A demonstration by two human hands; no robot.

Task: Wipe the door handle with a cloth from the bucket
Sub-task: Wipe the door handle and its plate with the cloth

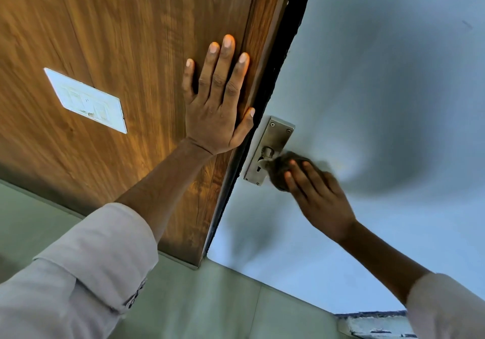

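A metal door handle with its backplate [273, 141] is fixed to the pale grey door [380, 81] near its left edge. My right hand [317, 197] grips a dark cloth [282, 165] and presses it around the lever of the handle, so the lever is mostly hidden. The hand and cloth look blurred. Flat and with fingers spread, my left hand [217, 102] rests on the wooden panel [118, 36] just left of the door edge. No bucket is in view.
A white switch plate [86, 99] sits on the wooden panel to the left. A dark gap [283, 50] runs between the panel and the door. Pale green floor tiles [210, 307] lie below. A worn ledge [375, 323] shows at the bottom right.
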